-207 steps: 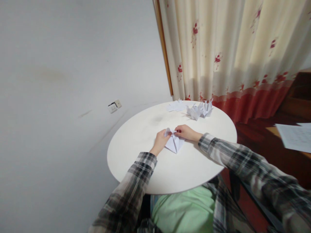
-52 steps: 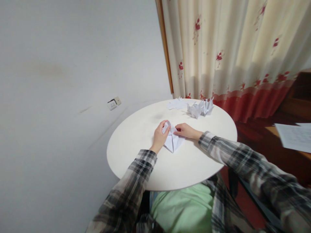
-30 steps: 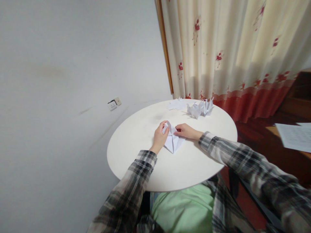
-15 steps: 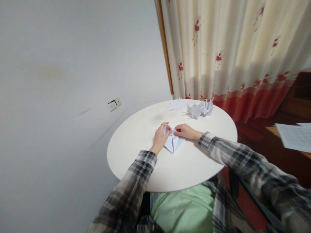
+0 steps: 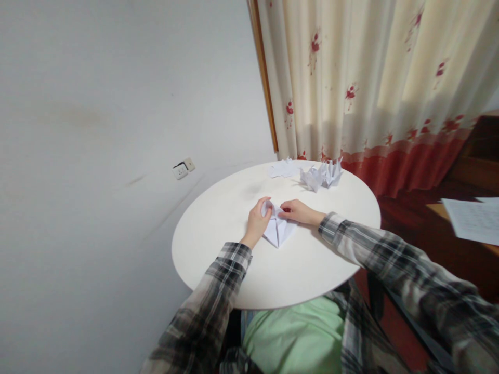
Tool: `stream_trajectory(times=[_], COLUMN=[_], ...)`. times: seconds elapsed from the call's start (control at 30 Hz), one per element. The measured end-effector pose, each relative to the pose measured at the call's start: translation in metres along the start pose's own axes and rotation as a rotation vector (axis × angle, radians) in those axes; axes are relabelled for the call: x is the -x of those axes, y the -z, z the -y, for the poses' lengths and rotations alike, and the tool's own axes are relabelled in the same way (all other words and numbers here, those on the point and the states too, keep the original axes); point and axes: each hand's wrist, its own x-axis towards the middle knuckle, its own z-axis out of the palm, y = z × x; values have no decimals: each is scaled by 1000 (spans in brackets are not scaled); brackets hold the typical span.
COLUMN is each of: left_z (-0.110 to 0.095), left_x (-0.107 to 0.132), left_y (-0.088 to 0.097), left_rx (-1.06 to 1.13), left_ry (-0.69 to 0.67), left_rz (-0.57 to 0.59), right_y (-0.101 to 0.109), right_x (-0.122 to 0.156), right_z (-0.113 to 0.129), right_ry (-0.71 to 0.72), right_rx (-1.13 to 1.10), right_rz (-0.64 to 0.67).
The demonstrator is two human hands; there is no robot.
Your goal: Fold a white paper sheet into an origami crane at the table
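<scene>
A partly folded sheet of white paper lies on the round white table, one pointed corner facing me. My left hand grips its left side, thumb and fingers curved around a raised flap. From the right, my right hand pinches the paper's upper right part between thumb and fingers. Creases run down the middle toward the near point. Parts of the far side are hidden under my fingers.
Several folded paper cranes stand at the table's far right. Flat white paper pieces lie left of them. A wall with a socket borders the left; a floral curtain hangs behind. Printed sheets lie at right.
</scene>
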Motion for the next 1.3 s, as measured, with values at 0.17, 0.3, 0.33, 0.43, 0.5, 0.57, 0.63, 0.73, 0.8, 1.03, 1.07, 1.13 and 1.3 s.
stream_trajectory(times=[0.17, 0.3, 0.33, 0.43, 0.5, 0.57, 0.63, 0.73, 0.8, 1.03, 1.07, 1.13, 1.3], left_z=[0, -1, -1, 0, 1, 1, 2, 3, 3, 1, 1, 1, 1], left_x=[0, 0, 0, 0, 0, 0, 0, 1, 1, 1, 1, 1, 1], left_y=[0, 0, 0, 0, -1, -1, -1, -2, -2, -1, -1, -1, -1], left_rx=[-1, 1, 0, -3, -5, -6, -4, -2, -1, 7, 6, 5, 7], left_ry=[13, 27, 30, 34, 30, 23, 17, 17, 20, 28, 32, 39, 39], left_rz=[-2, 5, 7, 11, 10, 8, 8, 9, 7, 7, 9, 13, 6], right_y=[0, 0, 0, 0, 0, 0, 0, 0, 0, -1, -1, -1, 0], right_x=[0, 0, 0, -1, -1, 0, 0, 0, 0, 0, 0, 0, 0], right_z=[1, 1, 1, 0, 0, 1, 1, 1, 1, 0, 0, 0, 1], right_ry=[-7, -14, -15, -11, -7, -6, -8, -17, -16, -23, -21, -18, -23], right_rx=[1, 6, 8, 11, 11, 9, 6, 5, 7, -1, -1, 0, -9], right_rz=[0, -1, -1, 2, 4, 3, 1, -2, -1, -3, -3, -5, 0])
